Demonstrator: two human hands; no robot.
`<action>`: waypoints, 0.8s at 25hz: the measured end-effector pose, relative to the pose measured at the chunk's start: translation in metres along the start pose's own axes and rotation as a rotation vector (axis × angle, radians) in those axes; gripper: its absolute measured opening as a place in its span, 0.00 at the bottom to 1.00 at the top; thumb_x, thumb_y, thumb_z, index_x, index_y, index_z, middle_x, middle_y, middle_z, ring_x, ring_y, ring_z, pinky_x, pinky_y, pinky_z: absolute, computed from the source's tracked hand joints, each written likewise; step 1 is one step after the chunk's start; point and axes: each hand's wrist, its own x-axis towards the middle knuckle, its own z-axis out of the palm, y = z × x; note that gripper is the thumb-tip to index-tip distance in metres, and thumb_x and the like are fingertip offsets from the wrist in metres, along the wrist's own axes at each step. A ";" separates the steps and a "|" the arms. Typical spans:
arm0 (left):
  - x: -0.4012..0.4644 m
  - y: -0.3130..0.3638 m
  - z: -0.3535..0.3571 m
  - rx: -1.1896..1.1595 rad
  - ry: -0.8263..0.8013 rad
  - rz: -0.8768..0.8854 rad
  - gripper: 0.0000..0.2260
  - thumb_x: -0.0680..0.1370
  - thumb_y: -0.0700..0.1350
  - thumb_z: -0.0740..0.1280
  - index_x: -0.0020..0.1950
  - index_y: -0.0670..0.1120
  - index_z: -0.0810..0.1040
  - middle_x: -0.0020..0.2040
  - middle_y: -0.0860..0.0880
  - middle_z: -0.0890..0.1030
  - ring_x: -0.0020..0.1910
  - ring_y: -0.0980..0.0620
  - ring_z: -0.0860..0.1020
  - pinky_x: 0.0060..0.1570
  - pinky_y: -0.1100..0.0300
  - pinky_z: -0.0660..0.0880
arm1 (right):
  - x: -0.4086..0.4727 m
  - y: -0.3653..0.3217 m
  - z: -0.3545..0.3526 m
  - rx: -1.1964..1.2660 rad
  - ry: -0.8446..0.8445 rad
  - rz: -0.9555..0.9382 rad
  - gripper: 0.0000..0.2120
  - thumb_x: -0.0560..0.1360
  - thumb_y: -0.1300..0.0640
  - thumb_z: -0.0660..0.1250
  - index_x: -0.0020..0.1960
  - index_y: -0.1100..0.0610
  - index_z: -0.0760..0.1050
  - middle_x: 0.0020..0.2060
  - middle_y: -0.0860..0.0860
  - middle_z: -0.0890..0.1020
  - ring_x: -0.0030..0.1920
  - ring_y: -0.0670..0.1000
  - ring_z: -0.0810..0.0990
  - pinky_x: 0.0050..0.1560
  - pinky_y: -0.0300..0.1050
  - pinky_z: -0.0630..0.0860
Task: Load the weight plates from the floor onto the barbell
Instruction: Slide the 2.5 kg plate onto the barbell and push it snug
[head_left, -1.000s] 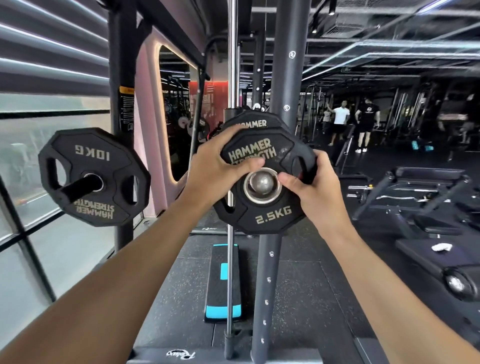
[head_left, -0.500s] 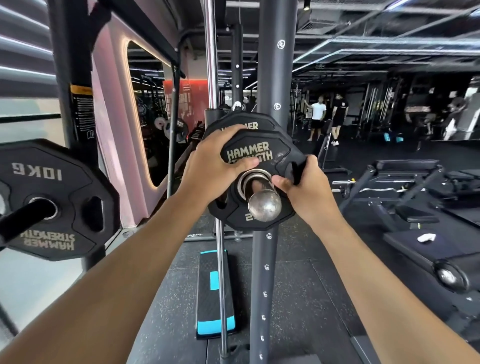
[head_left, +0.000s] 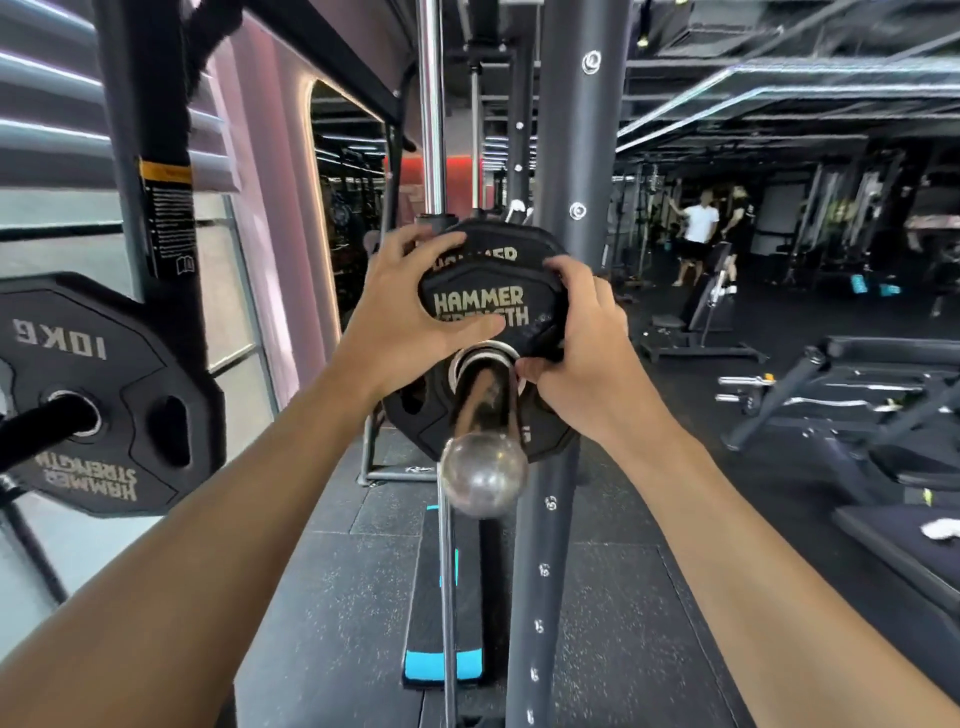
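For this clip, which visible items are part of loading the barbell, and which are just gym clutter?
In use: small black Hammer Strength weight plate, larger black plate behind it, chrome barbell sleeve, left hand, right hand.

Not in use: black 10KG plate on storage peg, blue-and-black step platform, black benches.

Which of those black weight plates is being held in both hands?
The small front plate on the chrome bar sleeve, gripped by left hand and right hand. The 10KG plate hangs untouched at the left.
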 end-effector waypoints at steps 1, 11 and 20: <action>0.003 0.002 0.000 -0.083 0.008 -0.048 0.35 0.66 0.63 0.79 0.70 0.57 0.73 0.70 0.54 0.68 0.67 0.60 0.71 0.67 0.68 0.67 | 0.007 0.004 -0.005 0.034 -0.022 -0.029 0.40 0.70 0.61 0.76 0.75 0.48 0.60 0.70 0.50 0.67 0.73 0.55 0.63 0.71 0.60 0.66; 0.031 0.011 0.013 -0.126 0.192 -0.268 0.29 0.66 0.72 0.65 0.59 0.56 0.81 0.62 0.49 0.75 0.61 0.56 0.77 0.68 0.54 0.72 | 0.067 0.033 -0.006 0.147 -0.101 -0.083 0.50 0.64 0.27 0.71 0.79 0.47 0.59 0.68 0.46 0.67 0.72 0.51 0.65 0.72 0.58 0.67; 0.045 0.004 0.013 -0.152 0.239 -0.168 0.15 0.78 0.57 0.68 0.39 0.48 0.78 0.35 0.56 0.80 0.37 0.58 0.79 0.43 0.60 0.74 | 0.060 0.023 -0.001 -0.162 0.229 -0.166 0.37 0.64 0.26 0.67 0.62 0.51 0.68 0.55 0.48 0.71 0.58 0.53 0.72 0.54 0.55 0.77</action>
